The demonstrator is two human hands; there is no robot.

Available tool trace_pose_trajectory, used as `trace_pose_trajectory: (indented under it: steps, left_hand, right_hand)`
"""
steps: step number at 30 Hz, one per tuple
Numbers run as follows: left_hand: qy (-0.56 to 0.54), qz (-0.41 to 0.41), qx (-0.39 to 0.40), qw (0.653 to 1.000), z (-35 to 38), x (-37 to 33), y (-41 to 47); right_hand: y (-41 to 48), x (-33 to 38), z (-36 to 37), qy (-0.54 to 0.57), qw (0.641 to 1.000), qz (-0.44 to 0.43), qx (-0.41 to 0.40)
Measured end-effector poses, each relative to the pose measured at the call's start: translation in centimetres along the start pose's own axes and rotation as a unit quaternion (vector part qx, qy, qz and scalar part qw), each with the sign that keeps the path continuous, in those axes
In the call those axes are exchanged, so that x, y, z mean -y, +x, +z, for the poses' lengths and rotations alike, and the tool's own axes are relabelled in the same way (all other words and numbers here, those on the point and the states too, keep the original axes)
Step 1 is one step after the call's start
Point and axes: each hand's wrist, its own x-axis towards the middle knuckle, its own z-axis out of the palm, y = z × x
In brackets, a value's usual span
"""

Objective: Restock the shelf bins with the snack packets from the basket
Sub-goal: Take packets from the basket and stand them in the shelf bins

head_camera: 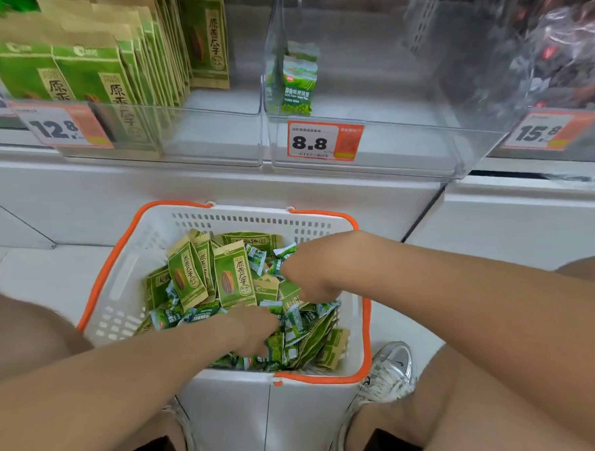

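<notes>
Snack packets (pixel 235 279) of two kinds mix in the basket (pixel 121 287); left hand (pixel 256 324) and right hand (pixel 303 279) dig in, grips hidden, risking mixed kinds in the shelf bin (pixel 388 146) above.

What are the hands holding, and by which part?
Cannot tell: the left hand and right hand both reach among the snack packets in the basket, hiding any grip.

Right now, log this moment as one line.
phase: picking | left hand: in basket, among packets | right hand: same | grips: unclear | middle bin: holds lone packet
</notes>
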Motion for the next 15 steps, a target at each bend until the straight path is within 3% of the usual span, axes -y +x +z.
trace_pose_trajectory:
  steps: [5,8,12,15]
  left_hand:
    - [-0.030,-0.005,-0.016,0.999,-0.1,-0.2,-0.4]
    - [-0.115,0.011,-0.012,0.993,-2.5,0.1,-1.7]
    - [-0.246,0.031,-0.081,0.965,-8.1,0.7,-4.2]
    - [-0.282,0.062,-0.157,0.945,-12.8,1.1,-7.4]
  right_hand:
    - [0.4,-0.1,-0.4,-0.010,1.000,-0.012,-0.007]
    - [0.2,-1.2,-1.6,0.001,0.999,-0.017,-0.042]
    - [-1.3,-3.3,-4.0,0.040,0.992,0.013,-0.118]
    - [-2.7,-4.5,-6.0,0.029,0.988,0.032,-0.148]
